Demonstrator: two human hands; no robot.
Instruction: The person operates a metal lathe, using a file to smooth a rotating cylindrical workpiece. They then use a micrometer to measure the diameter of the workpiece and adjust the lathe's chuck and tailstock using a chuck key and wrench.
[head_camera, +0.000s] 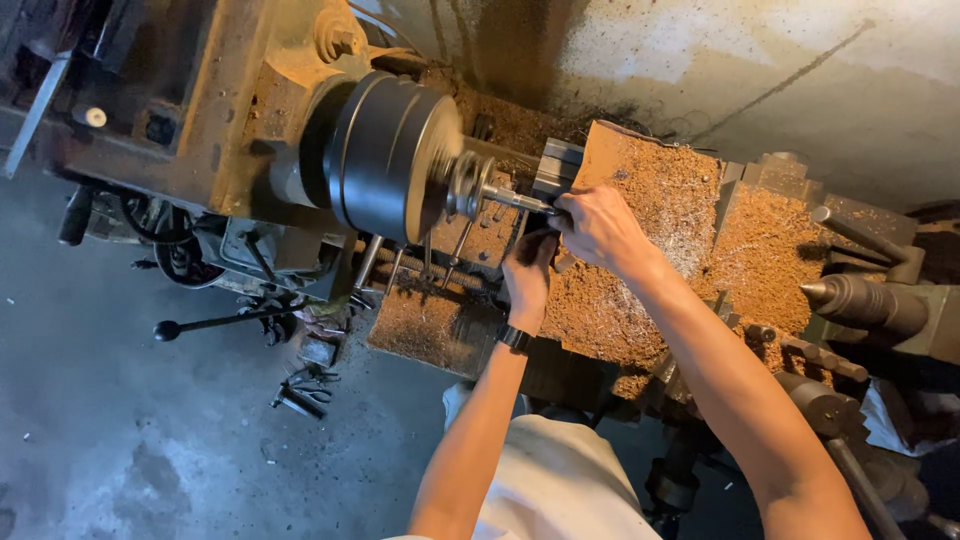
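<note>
The big, round, dark metal chuck (385, 155) of an old rusty lathe (200, 110) looks blurry at its edge. A thin, shiny metal rod (500, 197) sticks out of its middle, past some silver rings.

The right hand (600, 228) rests at the tip of that rod, fingers curled tight around something small. What it holds is hidden. The left hand (527, 272) sits just below, near the rod, with its fingers bent. I cannot tell if it grips anything. A black watch band (514, 338) wraps the left wrist.

Orange-brown crumbly chips (650, 200) cover the flat lathe top like sawdust, with curly silver shavings mixed in. A grey pointed metal cone (850, 295) sits far to the right, well apart from the hands. A long black lever with a ball end (215, 322) pokes out below the chuck.

The floor (120, 440) is dull grey concrete with dark stains. The wall (750, 70) is pale, rough and smudged.
</note>
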